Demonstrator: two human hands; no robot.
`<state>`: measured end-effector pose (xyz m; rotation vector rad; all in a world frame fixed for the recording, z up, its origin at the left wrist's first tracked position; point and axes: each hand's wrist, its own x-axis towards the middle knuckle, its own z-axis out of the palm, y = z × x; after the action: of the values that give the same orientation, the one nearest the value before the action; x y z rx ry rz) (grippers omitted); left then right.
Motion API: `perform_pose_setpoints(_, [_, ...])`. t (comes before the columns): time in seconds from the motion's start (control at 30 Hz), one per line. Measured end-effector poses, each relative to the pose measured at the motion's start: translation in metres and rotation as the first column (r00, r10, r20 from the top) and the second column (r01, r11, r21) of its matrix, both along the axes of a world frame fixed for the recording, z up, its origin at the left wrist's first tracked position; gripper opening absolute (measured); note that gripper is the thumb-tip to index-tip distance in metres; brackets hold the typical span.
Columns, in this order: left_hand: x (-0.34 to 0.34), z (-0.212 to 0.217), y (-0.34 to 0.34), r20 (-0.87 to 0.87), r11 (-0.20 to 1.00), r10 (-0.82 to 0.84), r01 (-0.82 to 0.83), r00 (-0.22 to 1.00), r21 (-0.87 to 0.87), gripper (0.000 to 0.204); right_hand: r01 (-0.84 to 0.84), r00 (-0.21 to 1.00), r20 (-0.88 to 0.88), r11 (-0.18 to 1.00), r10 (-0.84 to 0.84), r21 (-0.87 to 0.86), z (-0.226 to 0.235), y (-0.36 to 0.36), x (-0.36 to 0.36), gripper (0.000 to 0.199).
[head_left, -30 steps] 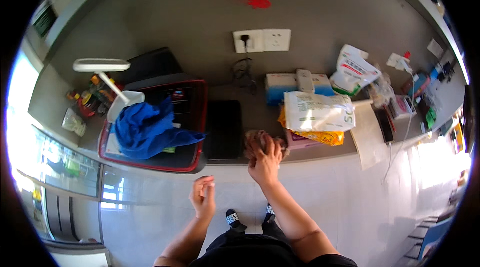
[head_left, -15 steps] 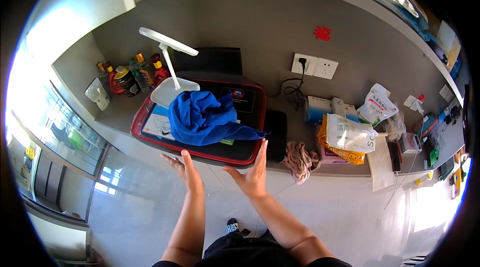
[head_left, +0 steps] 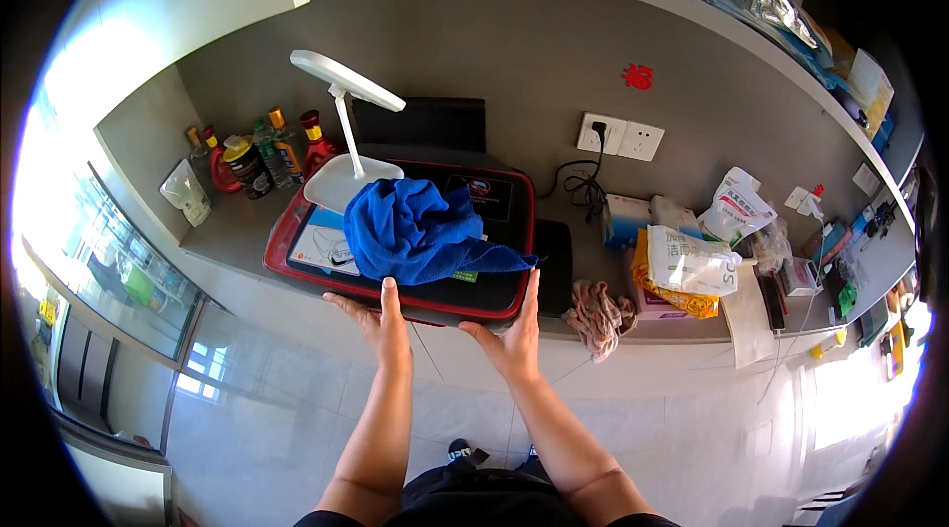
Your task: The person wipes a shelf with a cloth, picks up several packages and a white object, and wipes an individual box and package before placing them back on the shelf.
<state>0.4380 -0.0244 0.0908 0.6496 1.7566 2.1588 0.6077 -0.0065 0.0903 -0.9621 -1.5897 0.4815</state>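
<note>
At the near rim of the red tray we've got left hand & right hand open, flat, gripping nothing; blue cloth heaped on it, untouched.

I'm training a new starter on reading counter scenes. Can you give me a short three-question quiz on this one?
1. True or false: the crumpled blue cloth lies on the red-rimmed black tray.
2. Which of the hands reaches the tray's right front corner? A) left hand B) right hand
3. What stands at the tray's back left?

Key:
1. True.
2. B.
3. A white desk lamp.
</note>
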Motion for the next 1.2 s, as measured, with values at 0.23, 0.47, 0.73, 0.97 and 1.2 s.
perform_pose_setpoints(0.23, [0.0, 0.005, 0.008, -0.017, 0.989, 0.028, -0.031, 0.999, -0.141, 0.115, 0.017, 0.999, 0.036, 1.0, -0.017, -0.004, 0.003, 0.012, 0.0, 0.126])
perform_pose_setpoints(0.47, [0.0, 0.001, 0.018, -0.04, 0.974, 0.059, -0.066, 0.997, -0.218, 0.115, -0.009, 0.999, 0.032, 1.0, 0.009, 0.001, -0.001, 0.025, 0.001, 0.127])
perform_pose_setpoints(0.73, [-0.001, 0.002, 0.025, -0.018, 0.977, 0.041, -0.044, 0.999, -0.208, 0.121, -0.066, 0.998, -0.003, 0.996, 0.066, -0.065, 0.005, 0.032, 0.003, 0.123])
perform_pose_setpoints(0.97, [0.01, 0.004, 0.032, -0.028, 0.98, 0.062, -0.066, 0.998, -0.188, 0.119, -0.116, 0.993, -0.023, 0.993, 0.116, 0.001, 0.004, 0.047, 0.011, 0.126])
perform_pose_setpoints(1.2, [0.008, 0.005, 0.037, 0.008, 0.985, 0.054, -0.052, 0.998, -0.165, 0.12, -0.069, 0.997, 0.04, 0.997, 0.07, -0.026, 0.002, 0.052, 0.008, 0.124])
